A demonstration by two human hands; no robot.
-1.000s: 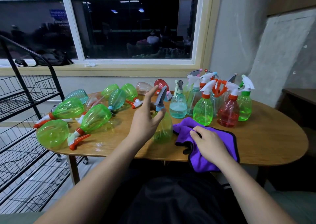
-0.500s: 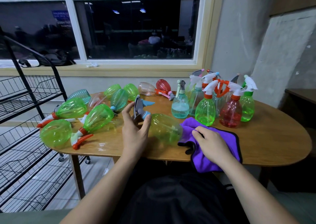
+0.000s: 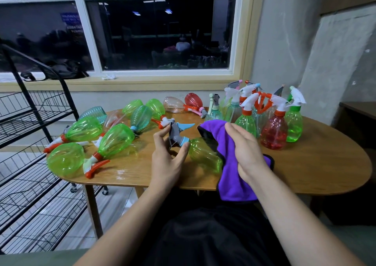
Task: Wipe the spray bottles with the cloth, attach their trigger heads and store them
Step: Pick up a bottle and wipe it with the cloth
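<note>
1. Bottle (image 3: 203,158): a second ago it stood upright on the table (image 3: 305,174). Now it lies on its side just above the near edge, between our two hands, with its grey-and-blue head (image 3: 177,135) already fitted and pointing left.
2. Left hand (image 3: 165,164): it was spread open beside the standing bottle. It now pinches the head at the neck between thumb and fingers, which steadies the bottle.
3. Cloth (image 3: 232,184): it lay flat on the table a second ago. Its upper part is now lifted and draped over the bottle's base, while its lower part hangs off the near edge.
4. Right hand (image 3: 246,154): it had been pressing the cloth down on the table. It now holds the cloth against the bottle with fingers close together. The thumb is hidden, so we cannot tell exactly how it grips.
5. We judge the wiping of this bottle is only starting. The head is on, so after wiping it only needs storing.
6. Around it, several bottles (image 3: 116,139) lie on their sides at the left, and others (image 3: 274,131) stand in a cluster behind the right hand.
7. A wire rack (image 3: 30,164) stands left of the table, and we take it for the likely storage.
</note>
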